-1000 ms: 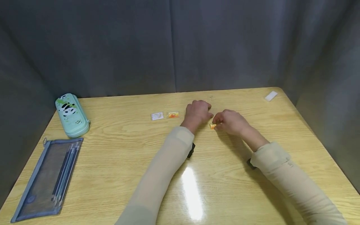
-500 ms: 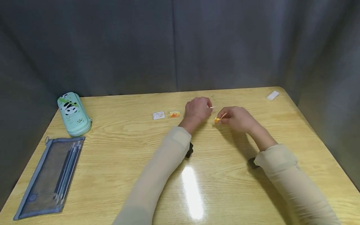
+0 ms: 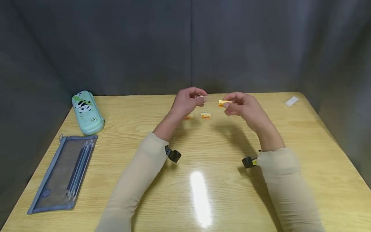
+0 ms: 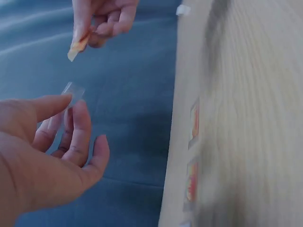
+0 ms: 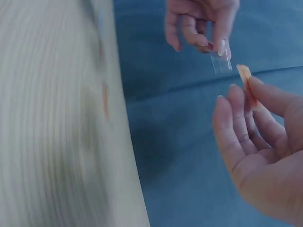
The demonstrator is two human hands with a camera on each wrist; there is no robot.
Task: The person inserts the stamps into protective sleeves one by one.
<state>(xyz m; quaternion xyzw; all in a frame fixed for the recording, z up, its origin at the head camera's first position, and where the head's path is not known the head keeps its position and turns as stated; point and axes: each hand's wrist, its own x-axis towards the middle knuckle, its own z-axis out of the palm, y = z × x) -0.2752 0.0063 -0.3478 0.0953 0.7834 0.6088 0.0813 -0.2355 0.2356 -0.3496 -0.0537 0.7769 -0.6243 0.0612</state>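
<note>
My left hand (image 3: 186, 102) is raised over the far part of the table and pinches a small clear plastic piece (image 5: 221, 63) between thumb and fingers. Facing it, my right hand (image 3: 246, 108) pinches a small orange-and-yellow printed paper slip (image 3: 222, 103) by its edge. A narrow gap separates the slip from the plastic piece. Below the hands, two small orange-and-yellow cards lie on the table: one card (image 3: 206, 115) between the hands, the other card (image 3: 189, 116) partly behind the left hand. In the left wrist view both show clear borders.
On the left of the wooden table (image 3: 139, 129) lie a mint panda pencil case (image 3: 88, 112) and a blue mesh zip pouch (image 3: 55, 180) with several pencils. A small white block (image 3: 291, 101) sits at the back right corner. Grey curtains (image 3: 246, 45) stand behind.
Both hands have risen from the tabletop. The right hand has lifted the printed slip, and the left hand has moved left holding the clear plastic piece. The head view has shifted slightly.
</note>
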